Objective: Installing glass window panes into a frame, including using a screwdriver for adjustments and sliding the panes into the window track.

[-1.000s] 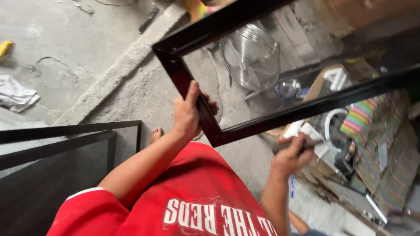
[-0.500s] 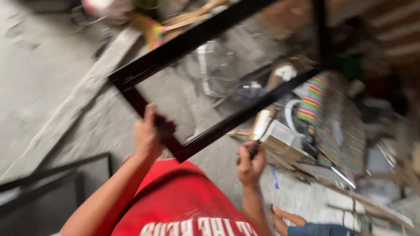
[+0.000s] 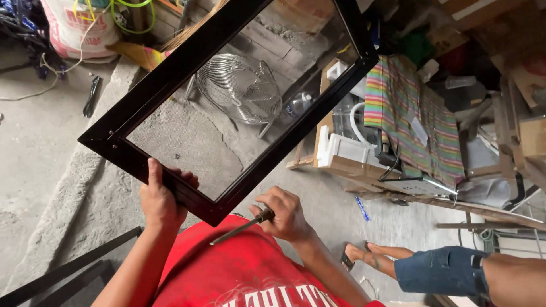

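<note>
Soft, even daylight, faint shadows, sharp focus throughout (slight stretching toward the edges), no glare.

L hand (image 3: 159, 202) grips black frame (image 3: 170, 74); R hand (image 3: 284, 213) holds screwdriver (image 3: 242, 226).

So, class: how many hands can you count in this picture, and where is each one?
2. The left hand grips the black frame at its lower edge; the right hand holds a metal tool beside the frame's bottom corner. Others may be hidden.

A cluttered workshop: rough concrete floor (image 3: 40, 142), scrap wood (image 3: 489, 210), a fan guard (image 3: 239, 88), sacks (image 3: 74, 28).
</note>
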